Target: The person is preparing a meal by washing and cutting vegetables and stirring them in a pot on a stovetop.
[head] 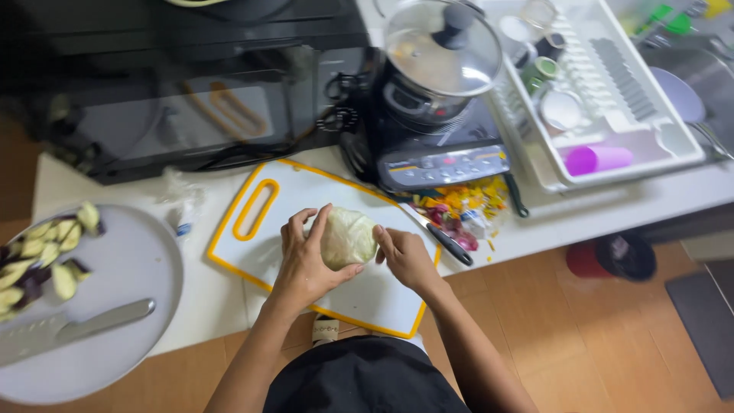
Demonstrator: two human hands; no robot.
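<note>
Head view, left hand (pixel 304 256) and right hand (pixel 404 256) — each grip half-curled, clasping pale cabbage (pixel 348 238) — over cutting board (pixel 264 229).

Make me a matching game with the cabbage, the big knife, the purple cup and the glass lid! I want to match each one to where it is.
Things:
1. cabbage
2. big knife
3. purple cup
4. glass lid

Places:
A. in the white dish rack
B. on the round grey tray, near the eggplant pieces
C. on top of the black cooker
D. between the left hand and right hand, over the cutting board

Pairs: 1-D, 2-B, 3-A, 4-C
</note>
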